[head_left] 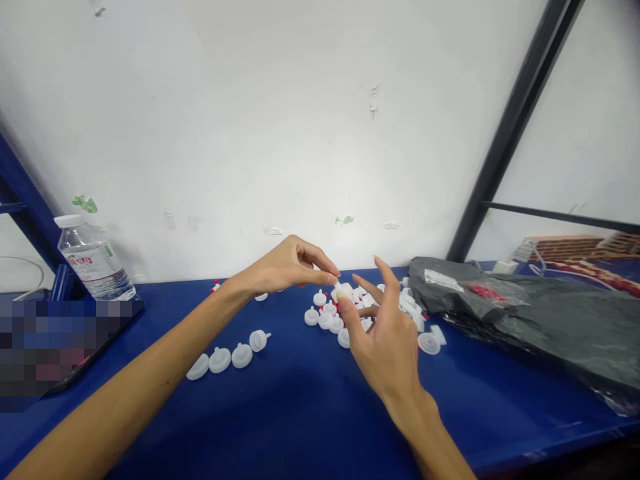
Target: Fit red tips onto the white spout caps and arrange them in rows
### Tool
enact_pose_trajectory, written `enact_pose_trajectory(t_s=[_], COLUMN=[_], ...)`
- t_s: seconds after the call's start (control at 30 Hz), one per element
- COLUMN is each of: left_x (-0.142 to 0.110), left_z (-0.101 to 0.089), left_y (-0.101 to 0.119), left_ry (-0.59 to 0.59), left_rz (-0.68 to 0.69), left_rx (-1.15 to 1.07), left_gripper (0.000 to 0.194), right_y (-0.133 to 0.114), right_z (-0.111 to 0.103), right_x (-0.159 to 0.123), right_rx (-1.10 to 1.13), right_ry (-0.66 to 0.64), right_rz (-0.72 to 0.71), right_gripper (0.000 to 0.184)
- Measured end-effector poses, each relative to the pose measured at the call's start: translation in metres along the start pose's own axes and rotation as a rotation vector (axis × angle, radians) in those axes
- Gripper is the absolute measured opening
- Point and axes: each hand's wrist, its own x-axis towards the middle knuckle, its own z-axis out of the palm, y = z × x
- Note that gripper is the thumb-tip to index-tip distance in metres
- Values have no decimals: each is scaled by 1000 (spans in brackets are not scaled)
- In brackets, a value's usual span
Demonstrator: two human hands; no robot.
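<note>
Four white, round plastic caps with narrow spouts (242,356) lie in a slanting row at near left on the glossy blue tabletop (285,407), the rightmost tipped with its spout pointing right. To their right, the bare right hand (387,337) has its fingers spread and its thumb against a small white plastic piece (343,291); whether it also grips the piece cannot be told. The bare left hand (290,263) reaches across, its thumb and forefinger pinched together on the top of that piece, above the tabletop. Around and behind the right hand sits a loose pile of similar white caps (326,320) with red bits among them. Farther right is a crumpled dark grey plastic bag (560,320); at far left, a clear plastic bottle with a white cap (97,263). Behind stands a scuffed white wall (280,133).
</note>
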Motion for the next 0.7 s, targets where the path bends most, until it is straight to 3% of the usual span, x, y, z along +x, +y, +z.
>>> enact_pose_trajectory(t_s=[0.17,0.27,0.5,0.7], left_x=[2,5,7,5], left_z=[-20,-26,-28,-31], left_y=[-29,-60,-115,-123], left_ry=[141,85,-27,-54], left_rz=[-38,-141,-264,-366], left_rx=[431,594,635,649], left_gripper=[14,16,20,23], right_y=[-6,-6,1,2], right_z=[-5,-5,1,1], right_x=[0,0,-2,-1], right_rx=[97,136,177,144], right_ry=[-11,-23,-6,-39], right_rz=[23,36,34,24], right_gripper=[62,59,50,40])
